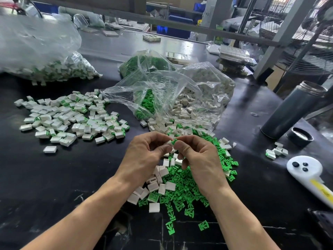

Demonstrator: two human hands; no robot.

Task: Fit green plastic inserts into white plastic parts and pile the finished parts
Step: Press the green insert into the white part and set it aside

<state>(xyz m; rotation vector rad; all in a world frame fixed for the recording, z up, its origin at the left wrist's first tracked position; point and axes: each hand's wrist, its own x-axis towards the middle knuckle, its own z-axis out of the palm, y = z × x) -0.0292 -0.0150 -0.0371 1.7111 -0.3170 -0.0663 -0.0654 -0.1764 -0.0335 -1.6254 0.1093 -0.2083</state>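
My left hand [146, 156] pinches a small white plastic part [169, 143] above the table. My right hand [196, 156] pinches a green insert [174, 141] whose tip touches that white part. Below both hands lies a loose heap of green inserts [187, 188] mixed with white parts [156, 184]. A spread pile of finished white-and-green parts [72, 120] lies to the left on the black table [54, 186].
An open clear bag [167, 98] behind the hands spills green inserts and white parts. A large bag of finished parts [45, 56] sits far left. At right stand a dark flask [292, 109], its cap [300, 136], a white handled tool [310, 175] and a few parts [276, 151].
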